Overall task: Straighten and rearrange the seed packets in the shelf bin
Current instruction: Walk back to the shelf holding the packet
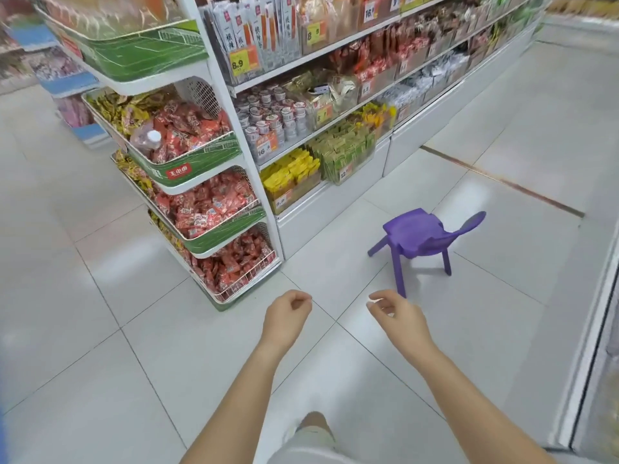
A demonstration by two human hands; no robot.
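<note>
Red packets point(191, 125) and yellow packets point(115, 107) lie heaped in tilted green-fronted bins point(201, 159) on the end rack of a shop shelf, with more red packets point(207, 205) in the bins below. A clear bottle point(147, 140) lies among the red packets in the upper bin. My left hand point(288, 316) and my right hand point(398, 313) hang over the floor tiles well below and in front of the rack. Both have loosely curled fingers and hold nothing.
A small purple plastic chair point(422, 236) stands on the tiled floor to the right of my hands. Long shelves point(335, 122) of snacks and cups with price tags run along the aisle to the right. A white cabinet edge point(596, 329) lines the far right.
</note>
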